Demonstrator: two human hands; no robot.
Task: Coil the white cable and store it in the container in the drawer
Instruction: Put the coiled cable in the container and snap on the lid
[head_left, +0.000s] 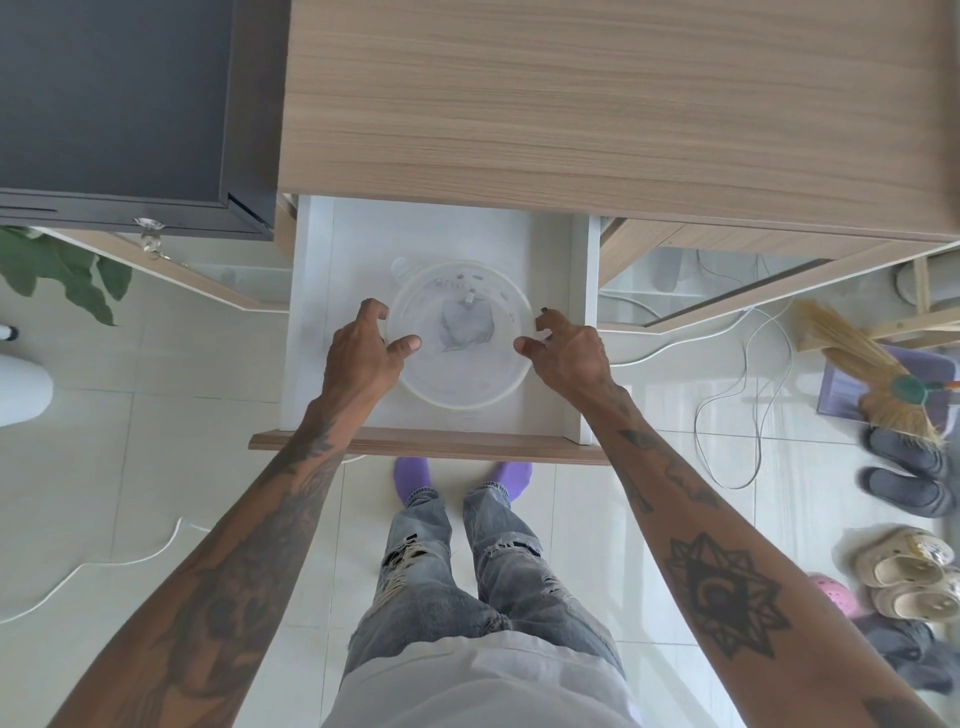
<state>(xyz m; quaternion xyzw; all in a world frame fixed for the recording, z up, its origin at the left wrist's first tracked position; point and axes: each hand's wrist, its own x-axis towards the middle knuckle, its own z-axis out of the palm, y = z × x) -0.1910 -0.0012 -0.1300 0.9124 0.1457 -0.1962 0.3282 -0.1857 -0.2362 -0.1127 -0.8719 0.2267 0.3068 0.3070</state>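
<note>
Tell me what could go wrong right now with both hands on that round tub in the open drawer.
The left hand and right hand touch the container only at its rim, so it might slip. Small items already inside could spill if it tilts. The drawer front juts out at leg height, easy to bump.

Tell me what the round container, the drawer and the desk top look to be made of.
Round container: translucent plastic, seemingly; its contents show dimly through it.
Drawer: smooth matt white inside, probably laminated board; its front edge is wood-grained.
Desk top: light wood-grain, likely laminate or veneer, with straight even streaks and a low sheen.
</note>
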